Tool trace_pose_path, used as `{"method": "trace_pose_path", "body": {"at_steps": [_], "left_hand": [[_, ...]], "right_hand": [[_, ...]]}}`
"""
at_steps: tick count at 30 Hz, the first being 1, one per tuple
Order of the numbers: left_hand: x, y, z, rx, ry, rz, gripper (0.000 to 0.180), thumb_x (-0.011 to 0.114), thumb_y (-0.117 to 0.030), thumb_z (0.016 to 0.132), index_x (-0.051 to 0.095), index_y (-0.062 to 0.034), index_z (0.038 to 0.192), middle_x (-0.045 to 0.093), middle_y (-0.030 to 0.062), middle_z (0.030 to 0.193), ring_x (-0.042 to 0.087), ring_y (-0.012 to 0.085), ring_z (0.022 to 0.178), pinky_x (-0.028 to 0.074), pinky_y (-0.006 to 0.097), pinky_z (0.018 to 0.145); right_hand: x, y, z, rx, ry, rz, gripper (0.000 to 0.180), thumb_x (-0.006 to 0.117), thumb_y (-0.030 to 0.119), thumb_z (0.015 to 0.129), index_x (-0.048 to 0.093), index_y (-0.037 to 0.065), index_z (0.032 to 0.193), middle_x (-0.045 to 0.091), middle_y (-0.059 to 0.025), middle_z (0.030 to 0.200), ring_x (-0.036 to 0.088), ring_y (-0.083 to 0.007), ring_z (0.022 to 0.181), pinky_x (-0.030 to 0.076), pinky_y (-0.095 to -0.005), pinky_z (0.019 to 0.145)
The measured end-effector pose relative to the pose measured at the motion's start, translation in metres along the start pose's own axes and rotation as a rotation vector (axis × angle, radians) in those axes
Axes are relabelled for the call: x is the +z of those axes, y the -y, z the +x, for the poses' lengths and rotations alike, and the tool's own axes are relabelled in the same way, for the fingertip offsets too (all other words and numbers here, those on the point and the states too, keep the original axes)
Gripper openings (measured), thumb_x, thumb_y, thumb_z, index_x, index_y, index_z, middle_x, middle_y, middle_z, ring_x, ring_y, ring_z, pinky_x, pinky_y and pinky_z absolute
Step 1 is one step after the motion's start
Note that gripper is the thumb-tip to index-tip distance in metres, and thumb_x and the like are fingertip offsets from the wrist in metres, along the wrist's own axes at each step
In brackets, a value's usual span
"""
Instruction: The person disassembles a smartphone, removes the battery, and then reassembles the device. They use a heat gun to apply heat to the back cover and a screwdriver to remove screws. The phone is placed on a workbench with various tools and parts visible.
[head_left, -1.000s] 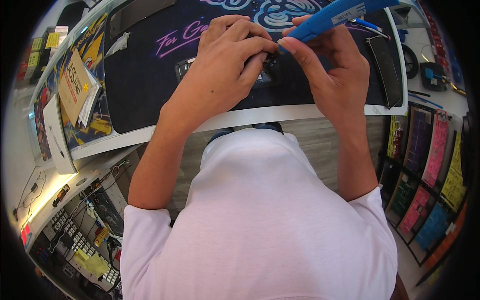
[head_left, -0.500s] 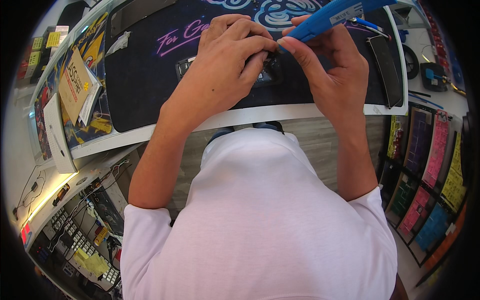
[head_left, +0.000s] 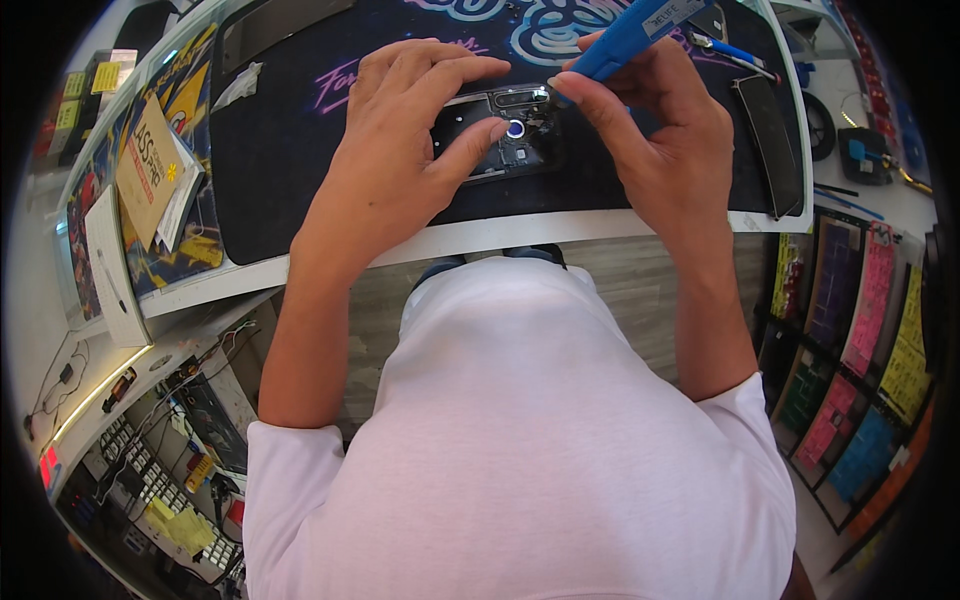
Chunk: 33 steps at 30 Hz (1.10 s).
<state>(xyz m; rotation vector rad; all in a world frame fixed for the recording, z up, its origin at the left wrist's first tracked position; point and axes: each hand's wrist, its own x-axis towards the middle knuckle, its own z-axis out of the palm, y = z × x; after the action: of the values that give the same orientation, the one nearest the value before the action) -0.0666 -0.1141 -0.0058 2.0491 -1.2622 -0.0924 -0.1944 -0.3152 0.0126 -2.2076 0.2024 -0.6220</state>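
Note:
A dark phone housing point(head_left: 485, 165) lies on the black mat, its inside facing up, with a ring-shaped part and a clear strip near its right end. My left hand point(head_left: 400, 135) is spread over the housing's left part, hiding much of it. Its thumb tip lies over the housing beside the ring, and the forefinger stretches past the far edge. I cannot tell how firmly it touches. My right hand point(head_left: 665, 130) grips a tool with a broad blue handle point(head_left: 630, 42), slanted up to the right. The tool's working end is hidden at my fingertips, beside the housing's far right corner.
At the mat's right side are a dark phone-shaped panel point(head_left: 768, 145) and a blue pen-like tool point(head_left: 725, 48). A crumpled white scrap point(head_left: 237, 87) and a dark flat panel point(head_left: 285, 30) lie on the left. Booklets and a cardboard packet point(head_left: 150, 185) are at the far left.
My left hand has drawn back to the left and its fingers have spread apart, uncovering more of the phone housing. The blue tool has shifted slightly left in my right hand.

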Motion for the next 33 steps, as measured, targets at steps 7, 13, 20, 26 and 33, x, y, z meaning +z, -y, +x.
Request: {"method": "trace_pose_path", "body": {"at_steps": [7, 13, 20, 26, 33], "left_hand": [[-0.004, 0.003, -0.003, -0.023, 0.019, 0.014, 0.038, 0.076, -0.022, 0.097, 0.072, -0.0144, 0.134, 0.063, 0.0072, 0.139, 0.046, 0.0309, 0.140, 0.034, 0.044, 0.120], [-0.008, -0.003, 0.002, -0.031, 0.032, -0.015, 0.037, 0.076, -0.022, 0.097, 0.072, -0.0148, 0.133, 0.063, 0.0069, 0.140, 0.045, 0.0313, 0.142, 0.034, 0.045, 0.121], [-0.010, -0.006, 0.010, -0.068, 0.030, 0.026, 0.033, 0.075, -0.022, 0.098, 0.074, -0.0148, 0.130, 0.066, 0.0057, 0.135, 0.046, 0.0311, 0.142, 0.035, 0.045, 0.120], [-0.007, 0.010, 0.045, -0.064, -0.111, 0.295, 0.015, 0.077, -0.023, 0.097, 0.081, -0.0112, 0.105, 0.073, 0.0046, 0.112, 0.058, 0.0283, 0.123, 0.041, 0.046, 0.108], [-0.001, 0.025, 0.089, 0.017, -0.060, 0.350, 0.018, 0.077, -0.026, 0.097, 0.081, -0.0113, 0.105, 0.073, 0.0038, 0.113, 0.057, 0.0289, 0.124, 0.040, 0.046, 0.111]], "right_hand": [[-0.005, 0.001, 0.002, -0.020, 0.053, -0.030, 0.031, 0.082, 0.015, 0.097, 0.071, 0.002, 0.123, 0.080, -0.0093, 0.105, 0.078, -0.0149, 0.095, 0.059, -0.0285, 0.086], [-0.008, -0.001, 0.008, -0.089, 0.124, 0.006, 0.028, 0.080, 0.017, 0.098, 0.069, 0.003, 0.120, 0.079, -0.0117, 0.105, 0.079, -0.0199, 0.091, 0.060, -0.0320, 0.083], [-0.022, -0.002, 0.018, 0.063, 0.008, 0.520, 0.035, 0.077, 0.015, 0.101, 0.066, 0.002, 0.132, 0.079, -0.0108, 0.108, 0.075, -0.0169, 0.105, 0.058, -0.0308, 0.093], [-0.042, 0.000, 0.015, 0.142, -0.166, 0.660, 0.037, 0.077, 0.011, 0.101, 0.064, 0.000, 0.133, 0.078, -0.0140, 0.113, 0.073, -0.0170, 0.107, 0.057, -0.0297, 0.093], [-0.043, -0.003, -0.007, 0.211, -0.176, 0.690, 0.037, 0.078, 0.010, 0.100, 0.063, -0.001, 0.133, 0.077, -0.0164, 0.113, 0.073, -0.0192, 0.108, 0.057, -0.0309, 0.098]]}}
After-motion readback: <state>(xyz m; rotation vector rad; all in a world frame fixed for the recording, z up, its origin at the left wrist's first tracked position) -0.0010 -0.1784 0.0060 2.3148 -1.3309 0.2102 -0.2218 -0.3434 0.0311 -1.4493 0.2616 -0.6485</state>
